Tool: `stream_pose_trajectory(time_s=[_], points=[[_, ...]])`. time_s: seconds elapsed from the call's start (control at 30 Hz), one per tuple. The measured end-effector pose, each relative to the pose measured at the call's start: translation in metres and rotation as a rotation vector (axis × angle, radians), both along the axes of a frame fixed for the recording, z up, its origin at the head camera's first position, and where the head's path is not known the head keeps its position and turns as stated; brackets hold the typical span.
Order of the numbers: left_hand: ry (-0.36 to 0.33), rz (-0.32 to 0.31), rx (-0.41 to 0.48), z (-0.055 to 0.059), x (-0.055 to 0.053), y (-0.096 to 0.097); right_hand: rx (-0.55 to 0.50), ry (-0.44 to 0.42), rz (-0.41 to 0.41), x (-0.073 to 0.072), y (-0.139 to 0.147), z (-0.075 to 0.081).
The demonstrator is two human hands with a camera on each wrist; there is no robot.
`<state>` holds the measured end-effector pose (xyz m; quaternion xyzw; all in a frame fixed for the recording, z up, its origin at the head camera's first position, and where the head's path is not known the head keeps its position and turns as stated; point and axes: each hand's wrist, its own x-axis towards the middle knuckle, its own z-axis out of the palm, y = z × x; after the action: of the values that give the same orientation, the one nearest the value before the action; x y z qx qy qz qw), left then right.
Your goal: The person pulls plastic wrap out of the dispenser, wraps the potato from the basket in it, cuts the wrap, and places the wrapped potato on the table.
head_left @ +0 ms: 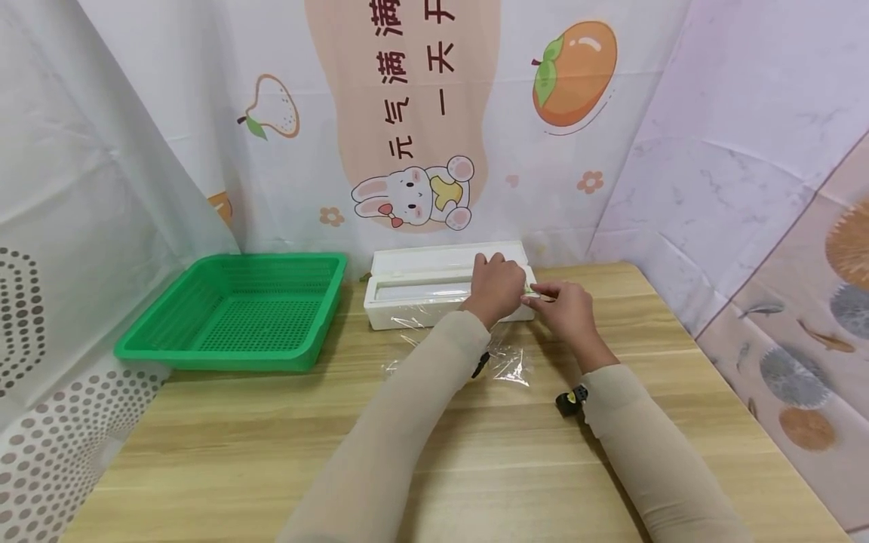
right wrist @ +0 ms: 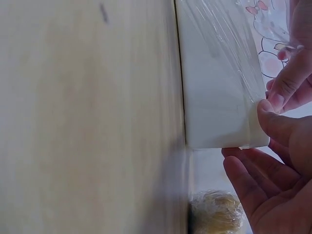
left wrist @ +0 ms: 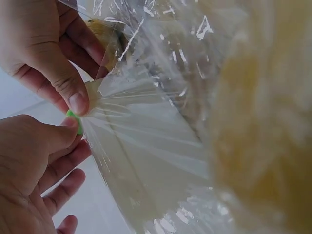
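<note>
A long white cling film box [head_left: 387,317] stands at the back of the table with its lid [head_left: 441,260] raised. Clear cling film [head_left: 511,366] drapes over its front onto the wood. My left hand [head_left: 498,286] is at the box's right end, its thumb and forefinger pinching a small green slider [left wrist: 74,122], mostly hidden by the fingers. Close beside it, my right hand [head_left: 570,313] pinches the film at the box's end corner, thumb on top and other fingers below. Gathered creases fan out from that pinch in the left wrist view.
A green plastic basket [head_left: 312,343] sits on the wooden table [head_left: 271,437], left of the box. Directly behind the box hangs a printed curtain [head_left: 285,188]. Black cameras are strapped to both wrists, the right one [head_left: 570,401] close above the wood.
</note>
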<state>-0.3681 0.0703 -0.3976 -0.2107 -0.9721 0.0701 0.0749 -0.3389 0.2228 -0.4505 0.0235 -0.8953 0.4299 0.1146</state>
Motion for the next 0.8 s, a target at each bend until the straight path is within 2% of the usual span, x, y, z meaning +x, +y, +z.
stream_pose_trajectory(time_s=[0.17,0.37,0.53,0.7,0.8], points=[[0.022,-0.032,-0.072,0.0,0.0,0.002,0.013,-0.001,-0.02,0.001,0.0,-0.001],[0.02,-0.034,-0.095,0.001,0.002,-0.001,0.001,0.006,-0.019,0.001,-0.002,-0.001],[0.009,-0.044,-0.086,0.002,0.003,-0.01,0.001,0.009,-0.015,0.002,-0.004,-0.002],[-0.012,-0.032,-0.058,0.004,0.0,-0.023,-0.005,-0.007,-0.03,0.004,0.0,-0.001],[-0.034,-0.013,-0.007,0.006,0.001,-0.041,-0.01,-0.01,-0.022,0.004,-0.005,0.0]])
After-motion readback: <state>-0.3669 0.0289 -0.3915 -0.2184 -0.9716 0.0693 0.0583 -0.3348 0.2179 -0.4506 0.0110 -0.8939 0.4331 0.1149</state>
